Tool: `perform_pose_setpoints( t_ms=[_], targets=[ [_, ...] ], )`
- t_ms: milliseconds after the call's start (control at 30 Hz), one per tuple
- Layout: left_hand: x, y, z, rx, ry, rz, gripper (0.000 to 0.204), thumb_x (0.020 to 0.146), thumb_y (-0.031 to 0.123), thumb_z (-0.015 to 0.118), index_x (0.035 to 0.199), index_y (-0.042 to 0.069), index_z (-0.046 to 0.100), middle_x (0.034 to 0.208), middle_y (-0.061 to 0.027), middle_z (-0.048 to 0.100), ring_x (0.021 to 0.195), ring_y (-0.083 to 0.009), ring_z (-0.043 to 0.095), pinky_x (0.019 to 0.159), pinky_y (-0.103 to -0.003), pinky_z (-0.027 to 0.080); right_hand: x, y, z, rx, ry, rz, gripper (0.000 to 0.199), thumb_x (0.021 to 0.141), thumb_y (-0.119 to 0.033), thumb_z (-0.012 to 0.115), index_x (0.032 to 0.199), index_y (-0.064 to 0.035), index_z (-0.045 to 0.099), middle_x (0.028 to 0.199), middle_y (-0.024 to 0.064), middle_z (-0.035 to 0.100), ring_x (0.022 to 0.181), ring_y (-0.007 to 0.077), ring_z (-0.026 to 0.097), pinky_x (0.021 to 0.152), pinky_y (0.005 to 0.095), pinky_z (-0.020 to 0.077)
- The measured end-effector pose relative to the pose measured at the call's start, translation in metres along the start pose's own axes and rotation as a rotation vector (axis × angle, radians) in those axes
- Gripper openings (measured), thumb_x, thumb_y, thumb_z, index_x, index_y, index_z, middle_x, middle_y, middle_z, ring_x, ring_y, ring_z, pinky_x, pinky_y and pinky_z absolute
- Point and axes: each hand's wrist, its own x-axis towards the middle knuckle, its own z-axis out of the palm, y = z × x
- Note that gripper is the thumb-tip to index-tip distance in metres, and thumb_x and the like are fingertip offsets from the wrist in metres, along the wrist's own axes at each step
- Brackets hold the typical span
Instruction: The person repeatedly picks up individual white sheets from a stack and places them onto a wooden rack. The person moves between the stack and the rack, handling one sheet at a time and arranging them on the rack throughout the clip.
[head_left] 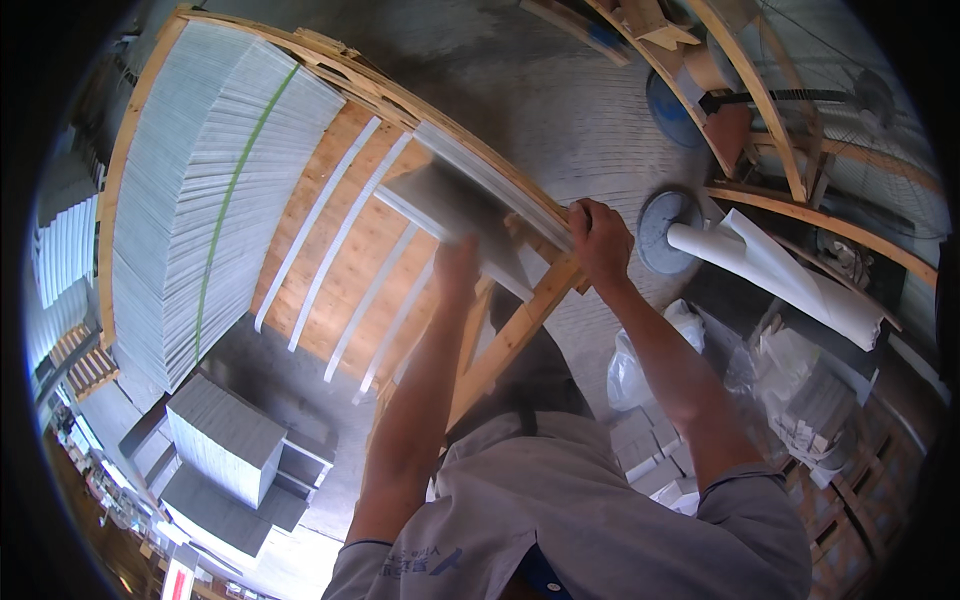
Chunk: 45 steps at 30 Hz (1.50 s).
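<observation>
A grey flat slab (pixel 450 205), smeared by motion, is tilted above the wooden crate's plywood panel (pixel 320 205). My left hand (pixel 458 268) is closed at its near edge; the fingers are blurred. Beyond the slab, a few pale slabs (pixel 490 170) stand on edge against the crate's far rail. My right hand (pixel 602 240) curls over the right end of the wooden rail (pixel 553 212), close to those slabs' ends. White strips (pixel 345 245) run across the plywood. At the left, a long row of stacked slabs (pixel 215 190) with a green strap fills the crate.
A wooden brace (pixel 515 345) slopes just in front of my body. Lower left stands another slab stack (pixel 228 435). To the right are a round grey disc (pixel 668 232), a white roll (pixel 775 275) and plastic bags (pixel 650 355). Timber framing (pixel 770 110) stands at the upper right.
</observation>
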Motion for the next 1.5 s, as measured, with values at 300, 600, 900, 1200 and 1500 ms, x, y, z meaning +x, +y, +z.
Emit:
perform_pose_setpoints(
  t_ms=[300, 600, 900, 1200, 1500],
  targets=[
    [-0.019, 0.042, 0.001, -0.332, -0.157, -0.031, 0.079, 0.092, 0.068, 0.037, 0.130, 0.000, 0.048, 0.116, -0.0145, 0.059, 0.101, -0.0245, 0.061, 0.088, -0.041, 0.049, -0.001, 0.005, 0.002, 0.031, 0.019, -0.024, 0.027, 0.093, -0.031, 0.053, 0.087, -0.0082, 0.067, 0.082, 0.0080, 0.067, 0.078, 0.0282, 0.062, 0.069, 0.0423, 0.0503],
    [0.012, 0.048, 0.040, -0.449, -0.197, 0.028, 0.068, 0.096, 0.060, 0.040, 0.124, -0.001, 0.052, 0.103, -0.0152, 0.063, 0.086, -0.0224, 0.065, 0.077, -0.033, 0.055, -0.001, 0.006, 0.001, 0.063, 0.017, -0.019, 0.030, 0.096, -0.032, 0.053, 0.091, -0.0053, 0.068, 0.083, 0.0107, 0.068, 0.079, 0.0298, 0.063, 0.070, 0.0411, 0.0493],
    [0.017, 0.040, 0.044, -0.282, -0.215, 0.083, 0.065, 0.097, 0.059, 0.038, 0.119, 0.000, 0.055, 0.101, -0.0096, 0.063, 0.087, -0.0166, 0.062, 0.073, -0.029, 0.051, 0.000, 0.002, 0.000, 0.024, -0.081, 0.084, 0.035, 0.097, -0.035, 0.046, 0.094, -0.0075, 0.068, 0.092, 0.0092, 0.069, 0.089, 0.0289, 0.062, 0.081, 0.0433, 0.0482],
    [0.029, 0.025, 0.048, -0.040, -0.075, 0.254, 0.063, 0.097, 0.057, 0.038, 0.113, 0.000, 0.059, 0.092, -0.0065, 0.060, 0.080, -0.0158, 0.060, 0.067, -0.030, 0.049, -0.004, 0.005, 0.003, 0.002, -0.074, 0.066, 0.034, 0.095, -0.034, 0.045, 0.096, -0.0098, 0.069, 0.092, 0.0113, 0.068, 0.088, 0.0335, 0.061, 0.080, 0.0453, 0.0479],
    [0.041, -0.027, 0.044, -0.507, -0.109, 0.129, 0.056, 0.099, 0.049, 0.039, 0.126, 0.002, 0.053, 0.115, -0.0107, 0.057, 0.099, -0.0204, 0.058, 0.081, -0.035, 0.047, -0.008, 0.019, 0.009, 0.079, -0.085, 0.059, 0.031, 0.097, -0.027, 0.047, 0.096, -0.0043, 0.067, 0.090, 0.0166, 0.065, 0.086, 0.0355, 0.061, 0.078, 0.0451, 0.0473]
  ],
)
